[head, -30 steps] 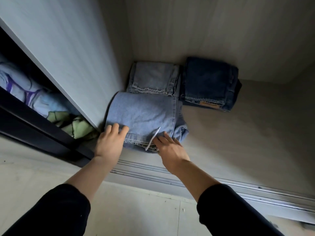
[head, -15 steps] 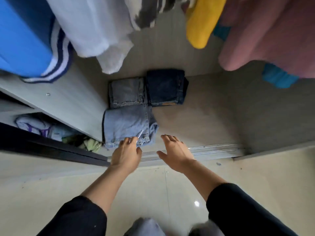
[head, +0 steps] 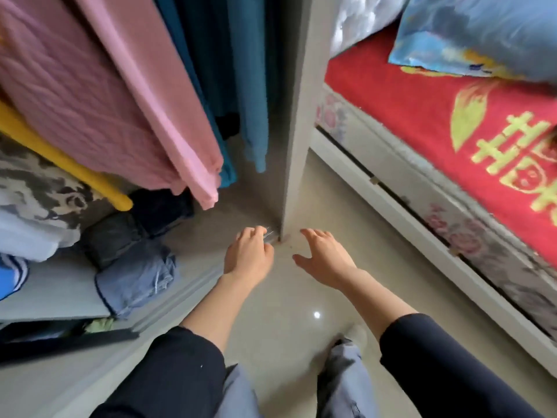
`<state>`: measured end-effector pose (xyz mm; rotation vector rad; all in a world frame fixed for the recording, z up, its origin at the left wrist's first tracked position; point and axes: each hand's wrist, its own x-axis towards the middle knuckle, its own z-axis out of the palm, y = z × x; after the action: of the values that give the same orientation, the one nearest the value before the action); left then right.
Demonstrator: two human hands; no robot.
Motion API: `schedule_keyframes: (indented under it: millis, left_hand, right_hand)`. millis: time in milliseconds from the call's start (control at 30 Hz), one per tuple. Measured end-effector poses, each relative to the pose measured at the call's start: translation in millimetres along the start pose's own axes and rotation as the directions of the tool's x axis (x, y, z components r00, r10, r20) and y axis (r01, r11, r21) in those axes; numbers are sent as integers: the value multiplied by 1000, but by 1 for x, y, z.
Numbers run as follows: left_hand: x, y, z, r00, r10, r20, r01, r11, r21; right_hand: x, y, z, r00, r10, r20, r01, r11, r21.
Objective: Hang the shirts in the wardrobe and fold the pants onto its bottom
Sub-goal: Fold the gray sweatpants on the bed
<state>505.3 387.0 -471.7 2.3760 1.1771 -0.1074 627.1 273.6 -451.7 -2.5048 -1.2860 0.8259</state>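
Three folded jeans lie on the wardrobe bottom [head: 229,212] at the left: a light blue pair [head: 135,282] nearest the track, a grey-blue pair [head: 114,239] behind it and a dark pair [head: 162,206] at the back. Above them hang a pink shirt [head: 99,95], a teal shirt [head: 241,86], a yellow one [head: 60,158] and a patterned one [head: 39,188]. My left hand [head: 248,254] hovers over the floor near the wardrobe's corner post, fingers loosely curled, holding nothing. My right hand [head: 324,256] is beside it with fingers spread, empty.
The wardrobe's side panel [head: 297,116] stands just beyond my hands. A bed with a red cover [head: 437,122] and a blue pillow [head: 482,34] fills the right side. Glossy floor tiles [head: 286,312] lie below, with my legs in grey trousers [head: 340,378] at the bottom.
Both hands have left the light blue jeans and pulled back out of the wardrobe. The view has swung right, towards the bed, and risen away from the wardrobe bottom.
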Motion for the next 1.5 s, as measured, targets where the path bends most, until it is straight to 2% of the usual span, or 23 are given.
schedule_keyframes:
  millis: [200, 433, 667, 800, 900, 1167, 1333, 1500]
  left_hand:
    - [30, 199, 46, 980, 173, 98, -182, 978, 98]
    - [59, 399, 93, 948, 284, 146, -280, 959, -42]
    - [106, 561, 135, 870, 435, 232, -447, 895, -4]
    - [155, 642, 167, 825, 503, 258, -520, 854, -2]
    - [201, 704, 197, 780, 554, 292, -580, 814, 4]
    - [302, 839, 284, 658, 620, 427, -696, 717, 33]
    - [328, 902, 335, 583, 660, 473, -762, 647, 36]
    - [330, 958, 386, 489, 729, 479, -817, 576, -43]
  right_hand:
    - [-45, 158, -103, 983, 149, -108, -153, 988, -28]
    - [-85, 314, -207, 922, 337, -190, -342, 940, 8]
    - [-90, 437, -284, 833, 485, -266, -487, 871, 64]
    - [-67, 513, -320, 792, 553, -259, -549, 830, 95]
    - [-38, 574, -348, 735, 626, -262, -596, 780, 190]
    - [19, 737, -395, 610, 773, -174, -715, 631, 300]
    - [16, 825, -401, 523, 846, -104, -788, 527, 319]
    - [5, 905, -397, 467, 882, -67, -819, 460, 342]
